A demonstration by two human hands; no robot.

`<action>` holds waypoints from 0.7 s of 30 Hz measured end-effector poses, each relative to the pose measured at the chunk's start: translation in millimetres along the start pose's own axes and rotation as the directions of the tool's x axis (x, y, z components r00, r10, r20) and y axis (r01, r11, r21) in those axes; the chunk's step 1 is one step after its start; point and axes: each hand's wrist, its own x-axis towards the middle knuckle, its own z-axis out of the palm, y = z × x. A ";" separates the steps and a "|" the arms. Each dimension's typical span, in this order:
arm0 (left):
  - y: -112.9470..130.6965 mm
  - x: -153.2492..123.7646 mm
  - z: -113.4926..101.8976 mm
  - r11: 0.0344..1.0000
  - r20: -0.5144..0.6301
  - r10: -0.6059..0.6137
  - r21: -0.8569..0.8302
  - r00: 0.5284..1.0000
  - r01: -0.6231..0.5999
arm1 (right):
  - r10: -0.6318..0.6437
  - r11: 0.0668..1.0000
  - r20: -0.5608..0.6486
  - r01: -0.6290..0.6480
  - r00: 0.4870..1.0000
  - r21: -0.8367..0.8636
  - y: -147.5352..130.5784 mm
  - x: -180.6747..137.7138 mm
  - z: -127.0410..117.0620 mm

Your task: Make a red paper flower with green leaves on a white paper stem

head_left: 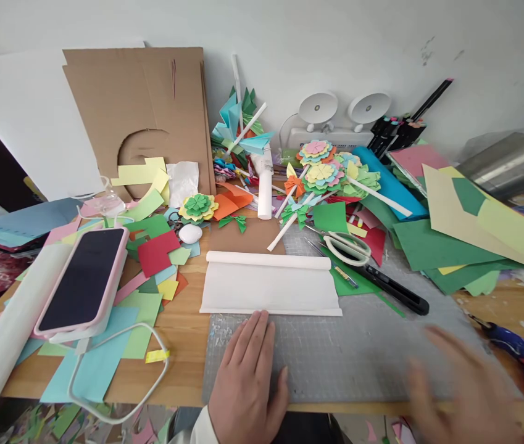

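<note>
My left hand [247, 382] lies flat on the grey cutting mat [317, 364], fingers stretched out. Its fingertips touch the near edge of a white paper sheet [271, 287]. That sheet's far edge is rolled into a tube, and its near edge shows a thin fold or roll. Over the mat's right side, my right hand [465, 388] is blurred by motion, thumb and fingers apart, with nothing visible in it. Beyond the sheet lie white-handled scissors [347, 246], a black utility knife [395, 290] and a small pen-like tool [345, 275].
Left stands a phone [83, 280] with a white cable [164, 364] among paper scraps. Paper flowers [321, 172] and cardboard sheets [136, 117] are at the back. Green paper sheets [447, 246] lie right, with a blue glue-gun-like tool [521, 351] near the edge.
</note>
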 end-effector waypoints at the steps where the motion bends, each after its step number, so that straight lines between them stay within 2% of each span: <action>1: 0.0 0.3 -0.4 1.000 0.002 0.003 0.002 1.000 -0.003 | -0.096 0.993 0.092 0.090 0.991 0.071 -27.0 4.9 3.8; 2: -0.1 0.6 -0.9 1.000 0.005 0.008 0.001 1.000 -0.008 | -0.202 0.973 0.145 0.182 0.969 0.143 -50.9 9.0 8.5; 4: -0.5 1.2 -2.0 1.000 0.010 0.021 -0.009 1.000 -0.021 | -0.402 0.910 0.234 0.358 0.885 0.207 -86.7 15.0 18.7; 6: -1.0 1.7 -3.3 0.999 0.027 0.029 -0.023 0.999 -0.028 | -0.489 0.872 0.304 0.448 0.818 0.199 -106.4 18.6 27.4; 8: -1.4 2.4 -4.9 0.999 0.057 0.029 -0.037 0.998 -0.027 | -0.520 0.854 0.347 0.489 0.781 0.179 -114.7 20.8 32.5; 10: -1.7 3.1 -6.7 0.999 0.096 0.025 -0.049 0.995 -0.021 | -0.520 0.853 0.366 0.495 0.772 0.166 -117.4 22.0 34.5; 21: -8.2 11.5 -16.4 0.996 0.234 0.075 -0.062 0.969 -0.062 | -0.444 0.895 0.390 0.416 0.807 0.159 -126.1 27.5 36.5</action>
